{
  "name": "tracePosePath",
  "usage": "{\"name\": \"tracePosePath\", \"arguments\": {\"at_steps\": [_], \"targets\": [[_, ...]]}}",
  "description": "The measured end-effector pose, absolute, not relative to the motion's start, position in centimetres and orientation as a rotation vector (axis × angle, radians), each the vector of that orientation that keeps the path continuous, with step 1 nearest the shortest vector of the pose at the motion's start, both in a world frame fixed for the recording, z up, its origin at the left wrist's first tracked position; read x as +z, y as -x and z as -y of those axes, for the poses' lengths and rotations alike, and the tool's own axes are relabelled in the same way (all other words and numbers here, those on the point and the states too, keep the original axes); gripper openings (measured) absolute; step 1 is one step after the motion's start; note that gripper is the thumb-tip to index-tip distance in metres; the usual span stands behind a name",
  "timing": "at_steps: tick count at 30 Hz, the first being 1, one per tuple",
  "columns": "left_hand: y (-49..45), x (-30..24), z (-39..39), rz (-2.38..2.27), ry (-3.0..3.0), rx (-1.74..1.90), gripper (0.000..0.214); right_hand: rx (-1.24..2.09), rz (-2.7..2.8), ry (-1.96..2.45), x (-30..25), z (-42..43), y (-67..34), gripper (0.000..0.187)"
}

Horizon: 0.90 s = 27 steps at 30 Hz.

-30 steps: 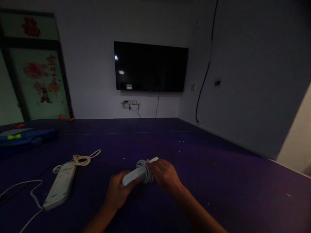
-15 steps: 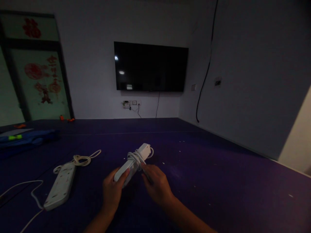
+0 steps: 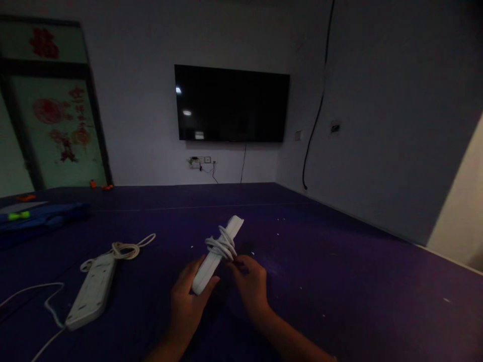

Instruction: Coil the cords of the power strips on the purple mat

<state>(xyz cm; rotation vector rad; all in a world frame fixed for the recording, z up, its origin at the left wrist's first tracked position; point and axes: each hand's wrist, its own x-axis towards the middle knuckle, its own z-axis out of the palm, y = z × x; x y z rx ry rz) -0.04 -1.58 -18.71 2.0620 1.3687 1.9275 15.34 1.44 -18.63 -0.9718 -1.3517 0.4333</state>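
Note:
A white power strip [image 3: 207, 273] is held up in front of me, tilted with its far end toward the upper right. My left hand [image 3: 189, 294] grips its near end between thumb and fingers. The strip's white cord [image 3: 222, 245] is wound in several turns around its middle. My right hand [image 3: 249, 281] pinches at the right side of these turns, fingertips closed on the cord. A second white power strip [image 3: 92, 289] lies on the purple surface to the left, its own cord [image 3: 126, 250] looped at its far end.
The purple surface [image 3: 339, 296] carries small white scraps. A blue cloth item [image 3: 53, 215] lies at the far left, with small orange objects [image 3: 107, 187] near the door. A television [image 3: 232, 105] hangs on the back wall; a black cable [image 3: 314, 133] dangles at the right.
The held power strip has turned so its narrow side faces me. My left hand has shifted slightly right, and my right hand's fingers have moved to the cord's right side.

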Motion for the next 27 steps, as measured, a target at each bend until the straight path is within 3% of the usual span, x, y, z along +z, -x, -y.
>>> {"name": "tracePosePath", "arguments": {"at_steps": [6, 11, 18, 23, 27], "targets": [[-0.1, -19.6, 1.1, -1.327, -2.638, 1.962, 0.050, 1.238, 0.986, 0.658, -18.5, -1.1, -13.7, 0.008], [-1.3, -20.0, 1.5, -1.435, -2.769, 1.784, 0.058, 1.702, 0.808, 0.258, -17.2, -0.6, -13.9, 0.029], [-2.4, -20.4, 2.4, -1.262, -2.836, 1.270, 0.069, 1.393, 0.854, 0.502, -17.2, -2.8, -15.8, 0.038], [-1.8, -20.3, 2.1, -1.201, -2.784, 1.153, 0.053, 1.362, 0.828, 0.626, -17.0, -5.8, -19.2, 0.036], [-1.1, -20.5, 1.3, -1.292, -2.632, 1.226, 0.043, 1.147, 0.801, 0.824, -17.4, -8.2, -24.6, 0.035]]}}
